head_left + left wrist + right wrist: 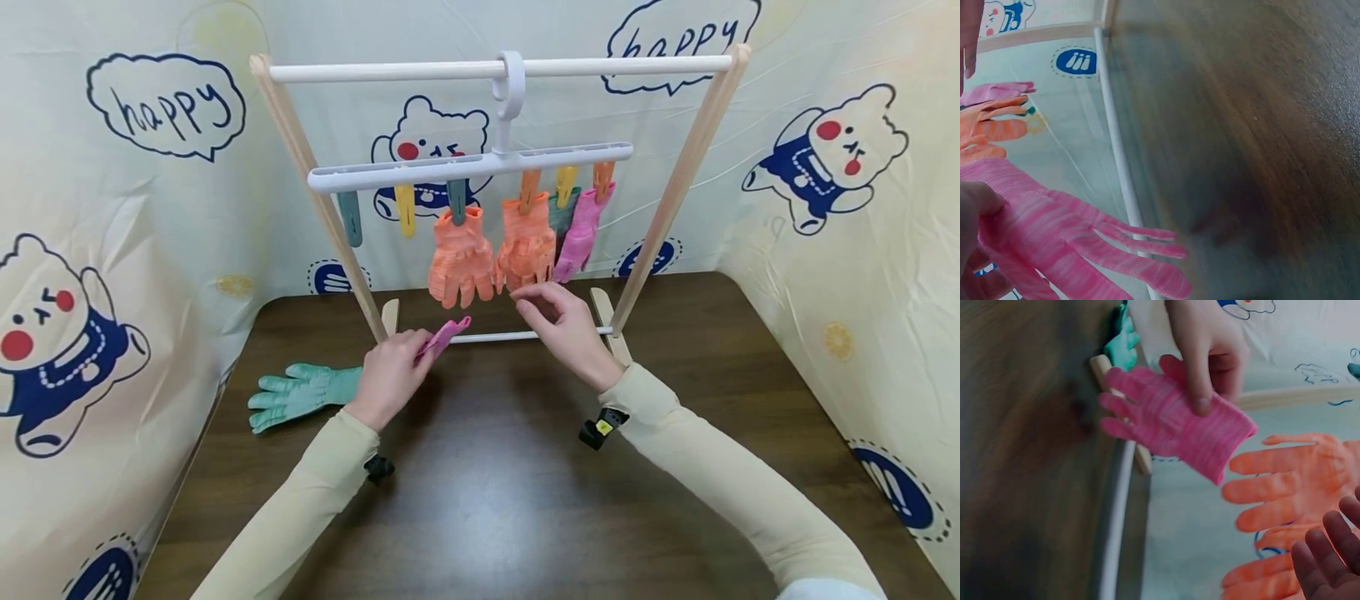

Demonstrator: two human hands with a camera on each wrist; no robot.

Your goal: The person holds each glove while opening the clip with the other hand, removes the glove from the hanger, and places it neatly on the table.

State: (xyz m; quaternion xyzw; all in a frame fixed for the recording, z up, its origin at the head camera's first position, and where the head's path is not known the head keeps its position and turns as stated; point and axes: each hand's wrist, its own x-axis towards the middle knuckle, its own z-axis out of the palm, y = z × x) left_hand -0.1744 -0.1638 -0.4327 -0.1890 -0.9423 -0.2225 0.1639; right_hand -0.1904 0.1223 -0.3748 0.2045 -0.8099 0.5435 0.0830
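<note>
My left hand (392, 375) pinches a pink knit glove (1175, 419) between thumb and fingers, in front of the rack; its fingers point toward the table in the right wrist view. My right hand (568, 332) holds nothing, its fingers loosely bent just below an orange glove (527, 243). Another orange glove (462, 258) hangs beside that one, clipped by a dark green clothespin (457, 202). A second pink glove (583, 233) hangs at the right, partly covering a green glove (562, 218). All hang from a white hanger (427, 173).
The hanger hooks over the top bar (390, 72) of a wooden rack (678, 187). A bare green clothespin (349, 218) and yellow clothespin (406, 210) hang at its left. Another green glove (296, 396) lies flat on the brown table (480, 500), left of my left hand.
</note>
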